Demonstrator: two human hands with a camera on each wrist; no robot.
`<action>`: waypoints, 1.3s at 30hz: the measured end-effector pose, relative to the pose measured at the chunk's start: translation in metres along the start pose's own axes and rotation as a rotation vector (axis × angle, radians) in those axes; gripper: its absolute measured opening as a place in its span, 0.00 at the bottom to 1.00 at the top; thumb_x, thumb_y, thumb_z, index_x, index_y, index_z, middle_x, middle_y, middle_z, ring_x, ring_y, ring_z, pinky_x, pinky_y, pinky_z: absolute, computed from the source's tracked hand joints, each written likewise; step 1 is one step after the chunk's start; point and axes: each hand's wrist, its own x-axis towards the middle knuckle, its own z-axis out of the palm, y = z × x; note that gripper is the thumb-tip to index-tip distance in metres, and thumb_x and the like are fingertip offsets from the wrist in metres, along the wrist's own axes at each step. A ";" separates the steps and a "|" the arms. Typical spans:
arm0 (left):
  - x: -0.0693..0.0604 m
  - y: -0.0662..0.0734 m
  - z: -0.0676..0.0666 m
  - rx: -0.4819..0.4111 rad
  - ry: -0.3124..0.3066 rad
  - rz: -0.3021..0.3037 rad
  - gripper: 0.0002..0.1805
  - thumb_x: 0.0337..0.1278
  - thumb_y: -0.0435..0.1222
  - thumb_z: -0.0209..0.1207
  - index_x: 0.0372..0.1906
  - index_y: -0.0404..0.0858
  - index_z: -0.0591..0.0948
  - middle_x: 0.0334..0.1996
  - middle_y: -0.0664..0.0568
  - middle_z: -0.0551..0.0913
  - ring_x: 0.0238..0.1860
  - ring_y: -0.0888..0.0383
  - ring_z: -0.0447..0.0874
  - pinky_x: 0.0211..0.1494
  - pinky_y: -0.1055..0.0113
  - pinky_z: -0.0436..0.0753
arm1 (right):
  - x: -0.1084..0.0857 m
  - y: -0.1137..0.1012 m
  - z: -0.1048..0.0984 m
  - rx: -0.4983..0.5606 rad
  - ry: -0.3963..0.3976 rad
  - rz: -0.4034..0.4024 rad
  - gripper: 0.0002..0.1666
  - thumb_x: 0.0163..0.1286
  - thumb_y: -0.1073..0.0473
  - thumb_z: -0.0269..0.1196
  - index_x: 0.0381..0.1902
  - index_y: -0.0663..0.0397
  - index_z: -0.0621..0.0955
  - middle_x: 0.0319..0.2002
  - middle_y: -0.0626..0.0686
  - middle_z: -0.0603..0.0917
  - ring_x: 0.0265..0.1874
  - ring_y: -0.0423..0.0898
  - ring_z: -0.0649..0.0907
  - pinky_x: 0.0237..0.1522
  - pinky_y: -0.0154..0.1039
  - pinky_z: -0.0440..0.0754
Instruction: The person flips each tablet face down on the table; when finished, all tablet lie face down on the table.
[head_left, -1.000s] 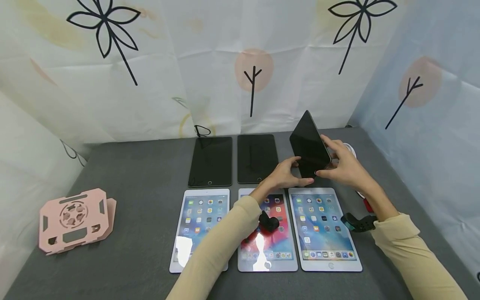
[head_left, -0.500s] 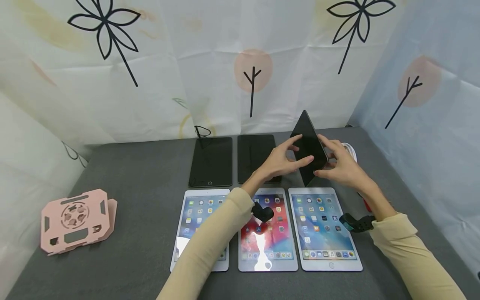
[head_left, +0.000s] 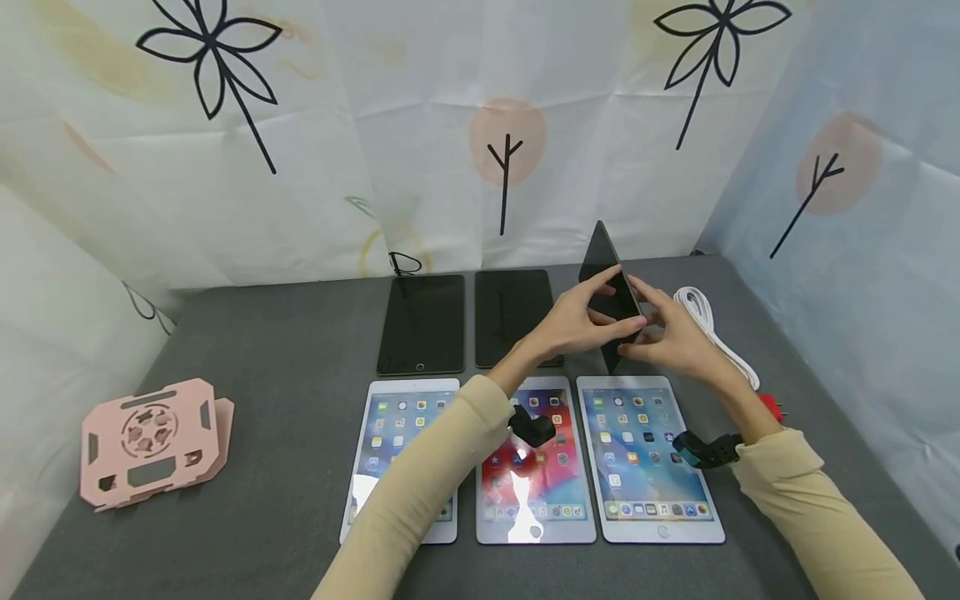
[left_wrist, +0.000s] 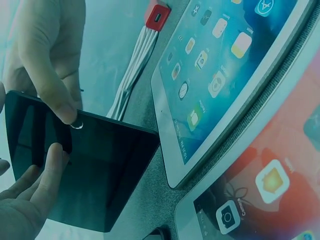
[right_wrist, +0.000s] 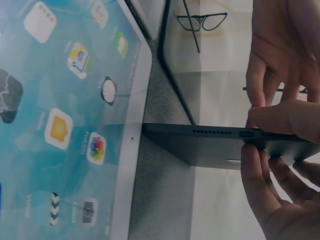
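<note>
A black tablet stands tilted on its edge at the back right of the table. My right hand pinches its right-hand edge. In the left wrist view the right thumb lies by the home button, and in the right wrist view the fingers are behind the back. My left hand is in front of the dark screen, thumb and index finger spread apart; whether its fingertips press the glass is hard to tell. Two more black tablets, one on the left and one in the middle, lie flat beside it.
Three white tablets with lit screens lie in the front row: left, middle, right. A pink slotted stand is at far left. A white cable and red charger lie at right.
My left hand has moved up from the tablet's lower left corner to the front of its screen. The tablet has turned more edge-on, and the right hand has shifted slightly left.
</note>
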 end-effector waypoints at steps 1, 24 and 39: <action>0.000 0.000 0.000 0.012 -0.001 0.003 0.47 0.66 0.47 0.65 0.83 0.52 0.52 0.76 0.43 0.67 0.56 0.51 0.88 0.47 0.73 0.86 | 0.000 0.001 0.001 0.001 -0.002 -0.004 0.58 0.59 0.74 0.71 0.81 0.63 0.52 0.70 0.72 0.65 0.43 0.48 0.81 0.33 0.29 0.81; -0.004 0.004 -0.003 0.078 -0.006 0.044 0.50 0.65 0.46 0.65 0.84 0.48 0.50 0.76 0.43 0.66 0.53 0.53 0.90 0.45 0.77 0.84 | -0.003 0.023 0.022 -0.076 -0.046 0.039 0.40 0.63 0.69 0.70 0.69 0.73 0.66 0.60 0.74 0.77 0.51 0.67 0.83 0.48 0.56 0.86; -0.007 -0.001 -0.011 0.107 0.010 0.009 0.54 0.62 0.47 0.68 0.84 0.49 0.47 0.73 0.44 0.68 0.51 0.56 0.91 0.49 0.74 0.85 | -0.003 0.026 0.031 -0.061 -0.128 0.137 0.30 0.69 0.60 0.68 0.63 0.67 0.72 0.56 0.70 0.79 0.51 0.62 0.81 0.53 0.60 0.83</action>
